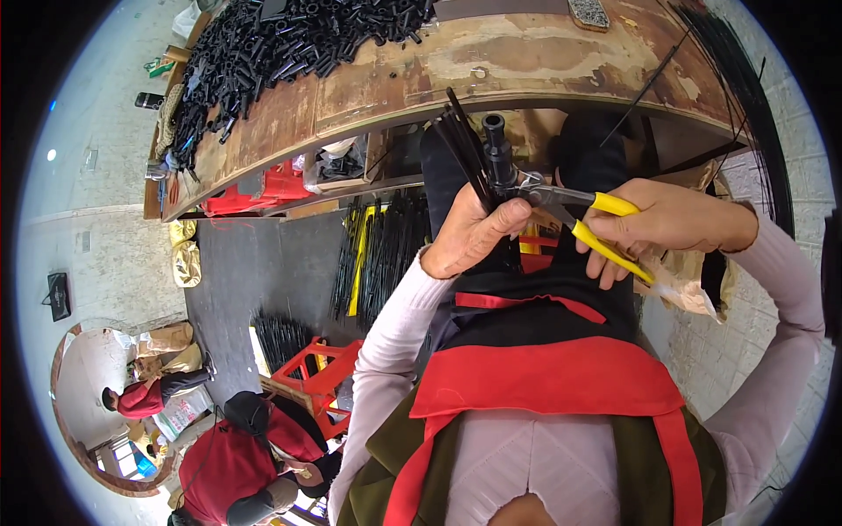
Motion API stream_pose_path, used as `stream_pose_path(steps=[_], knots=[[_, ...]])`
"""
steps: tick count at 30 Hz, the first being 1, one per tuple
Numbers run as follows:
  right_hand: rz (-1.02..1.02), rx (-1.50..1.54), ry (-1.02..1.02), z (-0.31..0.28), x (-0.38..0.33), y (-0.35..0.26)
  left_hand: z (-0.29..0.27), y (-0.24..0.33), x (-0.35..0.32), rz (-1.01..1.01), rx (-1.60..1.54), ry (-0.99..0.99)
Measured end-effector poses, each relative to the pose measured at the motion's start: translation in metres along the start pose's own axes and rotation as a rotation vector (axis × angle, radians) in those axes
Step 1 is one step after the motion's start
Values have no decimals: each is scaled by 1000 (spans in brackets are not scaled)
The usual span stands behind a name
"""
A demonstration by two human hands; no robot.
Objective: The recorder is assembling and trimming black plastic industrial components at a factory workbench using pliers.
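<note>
Looking through the head view from my distant seat, I find the left hand (478,230) near the middle of the frame, fingers curled closed around a bunch of slim, straight black rods (460,145) and, beside them, a stepped black cylindrical tube (501,162) standing with its round hollow end toward the top. Just to the right, I see the right hand (645,217) part-closed around metal pliers with bright yellow handles (617,204); the handles are spread apart, and the tip points left at the tube's side, though I cannot tell whether it grips anything. Across the upper part of the frame runs a worn brown wooden table (491,66), bearing a heap of short black tubes (289,39) at upper left. Left of centre, I make out bundled long black rods (386,254) on the dark floor (263,263). A person in a red top (232,469) is at lower left.
</note>
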State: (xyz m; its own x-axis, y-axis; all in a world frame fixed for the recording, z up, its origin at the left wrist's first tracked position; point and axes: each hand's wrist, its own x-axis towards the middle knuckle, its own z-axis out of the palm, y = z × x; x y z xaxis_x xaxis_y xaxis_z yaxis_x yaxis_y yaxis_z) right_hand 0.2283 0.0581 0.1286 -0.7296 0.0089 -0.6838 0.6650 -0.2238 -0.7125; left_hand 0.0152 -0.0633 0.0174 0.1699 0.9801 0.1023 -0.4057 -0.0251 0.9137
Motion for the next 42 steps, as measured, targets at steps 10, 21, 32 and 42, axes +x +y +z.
stream_pose_path(steps=[10,21,32,42], knots=[[125,63,-33,-1,-1,-11,2,3,2,26,25,8],[-118,52,224,24,32,34,-4,-2,-1,29,-15,87],[242,-464,265,3,-14,-55,10,-3,9,66,177,237],[96,-307,146,4,7,-36,-7,0,1,49,6,105]])
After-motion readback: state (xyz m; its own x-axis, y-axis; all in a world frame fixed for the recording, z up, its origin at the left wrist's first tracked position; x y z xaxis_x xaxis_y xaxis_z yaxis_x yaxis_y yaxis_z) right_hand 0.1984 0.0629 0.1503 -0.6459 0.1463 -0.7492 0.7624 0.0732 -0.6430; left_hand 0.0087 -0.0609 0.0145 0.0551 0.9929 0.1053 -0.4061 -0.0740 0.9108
